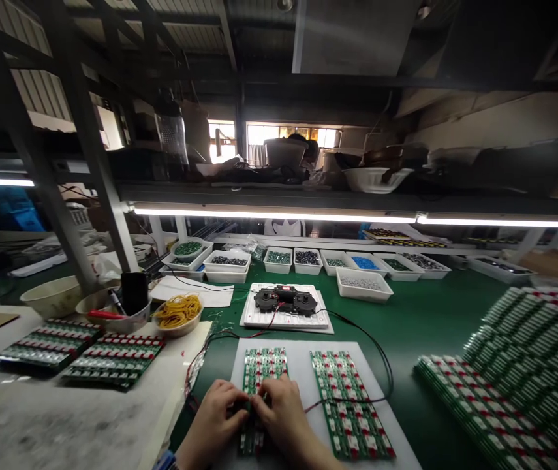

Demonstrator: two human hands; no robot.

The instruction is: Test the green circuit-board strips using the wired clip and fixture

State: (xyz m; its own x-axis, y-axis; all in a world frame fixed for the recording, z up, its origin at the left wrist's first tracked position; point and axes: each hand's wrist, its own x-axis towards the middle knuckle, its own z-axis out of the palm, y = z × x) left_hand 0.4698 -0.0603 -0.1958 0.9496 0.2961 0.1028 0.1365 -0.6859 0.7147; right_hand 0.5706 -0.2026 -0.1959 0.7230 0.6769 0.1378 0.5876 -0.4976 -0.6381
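Resting on white mat (303, 365): left circuit panel (265, 365), with left hand (222, 418) and right hand (281, 411) touching it, fingertips bunching together, exact grip being indiscernible; right circuit panel (352, 405) lying alongside.

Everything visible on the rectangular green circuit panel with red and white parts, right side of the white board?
The green panel lies flat on the white board. Rows of small, plastic-looking white and red blocks cover it. A thin dark cable runs across its middle. Neither the left hand nor the right hand touches it. Markings: too small to read.
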